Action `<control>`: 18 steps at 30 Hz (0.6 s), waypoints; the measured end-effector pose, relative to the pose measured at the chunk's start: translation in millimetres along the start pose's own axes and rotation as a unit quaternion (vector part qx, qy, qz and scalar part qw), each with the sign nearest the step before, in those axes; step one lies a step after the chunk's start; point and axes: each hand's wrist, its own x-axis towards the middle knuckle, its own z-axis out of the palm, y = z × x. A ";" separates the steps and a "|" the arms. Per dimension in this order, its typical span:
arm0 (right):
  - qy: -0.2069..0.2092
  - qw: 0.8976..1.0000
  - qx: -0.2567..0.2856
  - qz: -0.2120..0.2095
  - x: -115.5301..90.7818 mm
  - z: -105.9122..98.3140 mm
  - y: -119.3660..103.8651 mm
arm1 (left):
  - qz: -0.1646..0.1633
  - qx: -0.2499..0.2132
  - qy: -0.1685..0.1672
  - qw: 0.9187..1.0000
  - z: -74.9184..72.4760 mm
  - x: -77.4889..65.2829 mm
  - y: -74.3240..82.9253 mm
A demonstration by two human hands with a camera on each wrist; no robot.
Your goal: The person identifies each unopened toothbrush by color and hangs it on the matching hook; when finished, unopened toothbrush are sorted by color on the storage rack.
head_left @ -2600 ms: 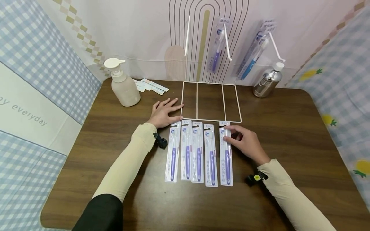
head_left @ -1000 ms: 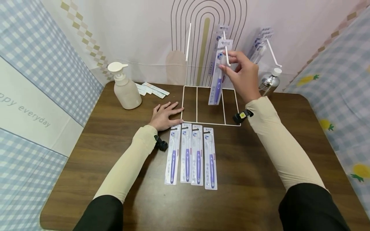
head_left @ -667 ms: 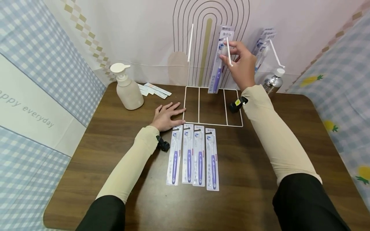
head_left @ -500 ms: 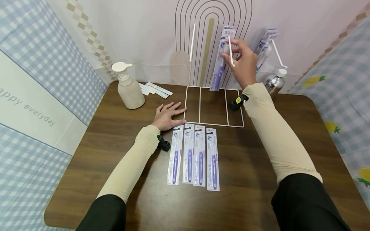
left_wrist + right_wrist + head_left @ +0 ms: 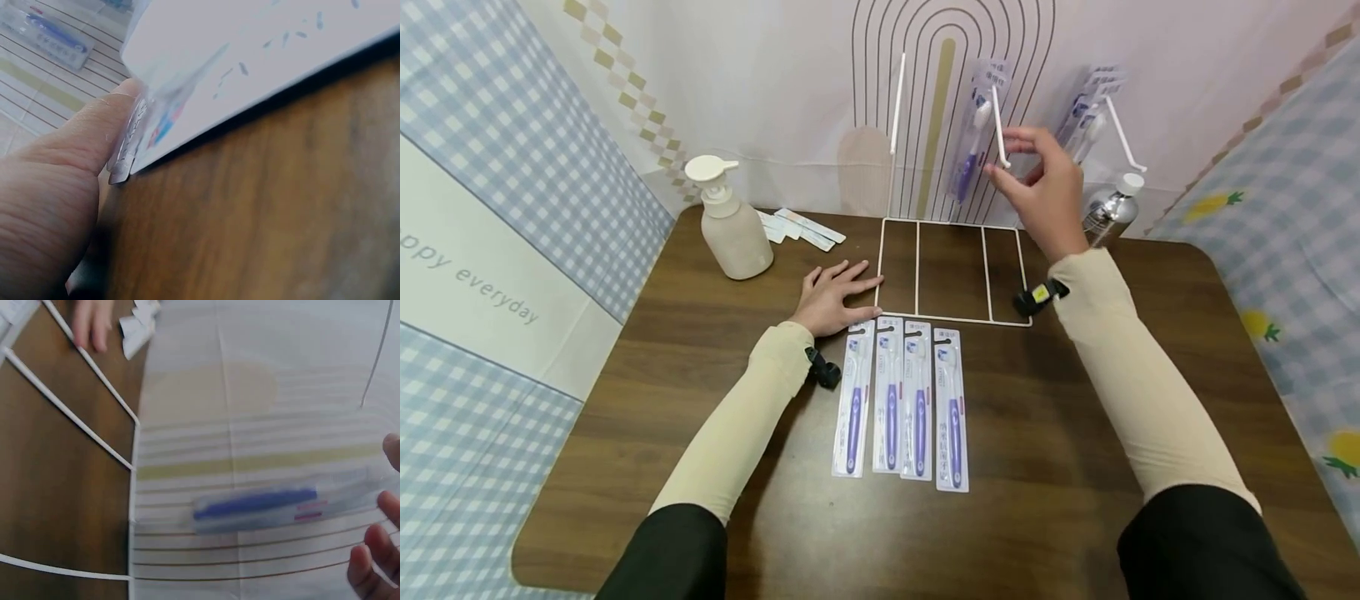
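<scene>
My left hand [image 5: 835, 302] lies with fingers spread on the table, fingertips on the left side of the white wire rack [image 5: 951, 317]. In the left wrist view its thumb [image 5: 81, 134] is at the top of a packaged toothbrush. My right hand [image 5: 1043, 187] is raised beside the tip of the middle hook [image 5: 999, 125], thumb and fingers apart, holding nothing. Purple packaged toothbrushes [image 5: 977, 125] hang on that hook; in the right wrist view the hanging toothbrush [image 5: 256, 503] is blurred, apart from the fingers. Several purple toothbrushes in packs [image 5: 920, 400] lie in a row before the rack.
The rack's left hook [image 5: 898, 104] carries nothing. More packs [image 5: 1086, 112] hang on the right hook [image 5: 1123, 137], above a silver bottle [image 5: 1111, 208]. A pump bottle [image 5: 733, 229] and several small white packets [image 5: 805, 227] stand and lie at the back left.
My right hand took the rightmost toothbrush from the row, lifted it onto the middle hook, let go, and drew back slightly toward me. My left hand stayed in place.
</scene>
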 end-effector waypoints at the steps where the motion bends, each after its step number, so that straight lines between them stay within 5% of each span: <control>1: -0.011 1.000 0.003 -0.003 -9.3 -1.0 0.8 | 0.001 0.000 0.000 1.000 0.8 0.3 -1.3; 9: -0.153 0.988 -0.030 -0.011 -100.8 4.4 21.8 | 0.005 0.002 0.010 1.000 -2.1 3.4 -3.3; 18: -0.293 0.953 -0.081 0.005 -181.7 22.7 40.3 | 0.001 0.001 0.005 1.000 1.0 2.7 -4.1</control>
